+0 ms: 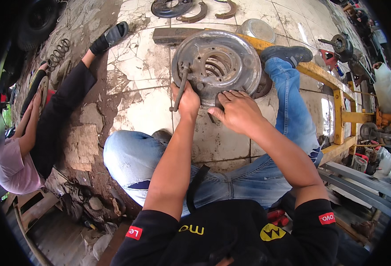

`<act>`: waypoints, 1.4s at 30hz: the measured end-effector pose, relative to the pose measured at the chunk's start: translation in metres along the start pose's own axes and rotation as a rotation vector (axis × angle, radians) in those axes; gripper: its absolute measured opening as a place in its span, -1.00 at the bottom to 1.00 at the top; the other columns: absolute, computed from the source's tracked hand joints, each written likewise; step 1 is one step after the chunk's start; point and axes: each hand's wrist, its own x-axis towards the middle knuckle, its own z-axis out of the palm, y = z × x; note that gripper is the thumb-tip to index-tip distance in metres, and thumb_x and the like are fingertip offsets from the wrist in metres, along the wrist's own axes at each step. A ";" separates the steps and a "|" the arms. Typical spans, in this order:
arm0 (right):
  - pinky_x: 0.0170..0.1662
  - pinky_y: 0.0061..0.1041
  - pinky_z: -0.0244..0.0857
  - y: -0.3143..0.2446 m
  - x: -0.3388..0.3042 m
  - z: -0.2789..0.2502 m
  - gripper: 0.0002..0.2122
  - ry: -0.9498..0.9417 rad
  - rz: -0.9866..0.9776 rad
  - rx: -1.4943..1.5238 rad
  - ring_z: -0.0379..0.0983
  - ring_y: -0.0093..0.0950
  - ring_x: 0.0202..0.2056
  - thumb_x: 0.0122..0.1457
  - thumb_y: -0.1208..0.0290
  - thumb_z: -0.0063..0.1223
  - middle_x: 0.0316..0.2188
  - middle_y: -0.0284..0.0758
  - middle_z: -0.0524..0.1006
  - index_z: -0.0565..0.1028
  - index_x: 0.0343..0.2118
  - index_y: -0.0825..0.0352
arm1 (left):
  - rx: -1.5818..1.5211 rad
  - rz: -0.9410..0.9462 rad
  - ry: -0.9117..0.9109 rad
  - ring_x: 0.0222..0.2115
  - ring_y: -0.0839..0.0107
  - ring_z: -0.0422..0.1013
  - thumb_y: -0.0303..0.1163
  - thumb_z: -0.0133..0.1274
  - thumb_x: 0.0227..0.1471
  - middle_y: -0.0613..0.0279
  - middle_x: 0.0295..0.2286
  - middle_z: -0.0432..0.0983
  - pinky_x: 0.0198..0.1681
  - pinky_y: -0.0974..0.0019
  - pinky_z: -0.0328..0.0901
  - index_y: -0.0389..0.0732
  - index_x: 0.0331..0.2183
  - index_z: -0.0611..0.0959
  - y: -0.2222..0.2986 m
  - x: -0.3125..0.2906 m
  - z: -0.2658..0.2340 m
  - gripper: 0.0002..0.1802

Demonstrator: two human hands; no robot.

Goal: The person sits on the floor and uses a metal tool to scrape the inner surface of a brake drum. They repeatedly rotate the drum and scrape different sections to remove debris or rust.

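My left hand curls at metal rod, right hand lies palm-down at dished metal disc; can't tell either grip

Left hand: partly behind the bar; I cannot tell whether it closes on that or on the disc's rim.
Right hand: palm hidden from me; a grip on the dark block is unclear.
Metal disc: lower rim partly covered by these 2 hands.
Curved rings: I see only what the disc's central hole lets through.
Round black plate: top cut off by the upper edge.
Co-worker: head blurred near the left rim.
Right-side clutter: several pieces too small for me to identify.
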 end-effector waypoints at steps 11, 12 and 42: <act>0.30 -0.16 -0.02 -0.012 -0.009 -0.003 -0.23 -0.011 0.001 -0.020 0.20 -0.06 0.22 0.27 -0.23 -0.38 0.13 0.06 0.35 0.32 0.10 0.56 | -0.072 0.017 0.042 -0.21 -0.20 0.42 -0.27 -0.09 0.20 -0.34 -0.29 0.47 -0.10 -0.05 0.26 -0.45 -0.19 0.44 -0.005 0.001 0.002 -0.63; 0.30 -0.16 -0.02 -0.010 -0.007 -0.001 -0.22 -0.003 0.002 -0.012 0.20 -0.06 0.22 0.27 -0.23 -0.38 0.13 0.07 0.34 0.32 0.11 0.57 | -0.068 0.031 0.056 -0.21 -0.20 0.42 -0.27 -0.09 0.20 -0.34 -0.29 0.47 -0.09 -0.04 0.26 -0.45 -0.19 0.44 -0.009 0.002 0.001 -0.64; 0.30 -0.18 -0.03 0.000 -0.014 0.007 -0.27 0.055 0.033 0.032 0.21 -0.13 0.22 0.27 -0.20 -0.34 0.15 -0.01 0.35 0.35 0.13 0.49 | -0.032 -0.065 -0.016 -0.19 0.08 0.37 -0.22 -0.19 0.25 -0.15 -0.22 0.44 -0.06 0.13 0.22 -0.39 -0.08 0.41 0.000 -0.009 0.002 -0.59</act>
